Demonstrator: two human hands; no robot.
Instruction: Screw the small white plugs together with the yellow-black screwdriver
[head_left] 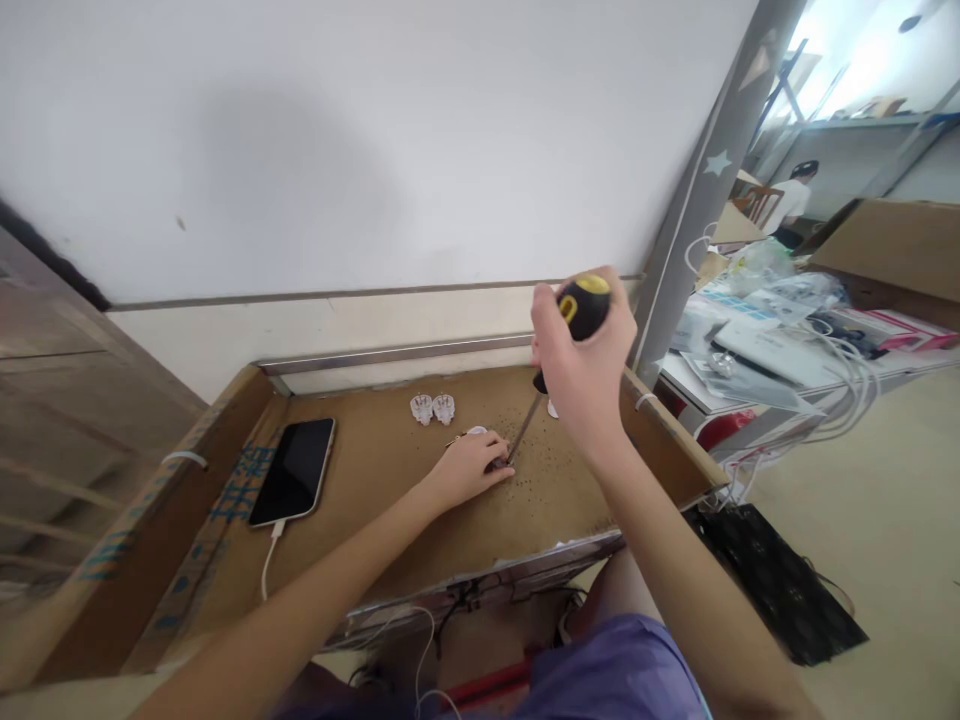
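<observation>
My right hand is wrapped round the black and yellow handle of a screwdriver. Its shaft slants down to the left, and the tip meets a small dark piece at the fingertips of my left hand. That hand rests on the cardboard and pinches the piece, whose kind I cannot make out. A white round part shows just behind my left fingers. Farther back lie two white plastic plug-like parts side by side. Another white piece is partly hidden behind my right hand.
A cardboard-lined tray with raised sides forms the work surface, and dark specks dot it near the screwdriver. At the left lies a phone on a white cable. A cluttered table stands to the right, with a person beyond.
</observation>
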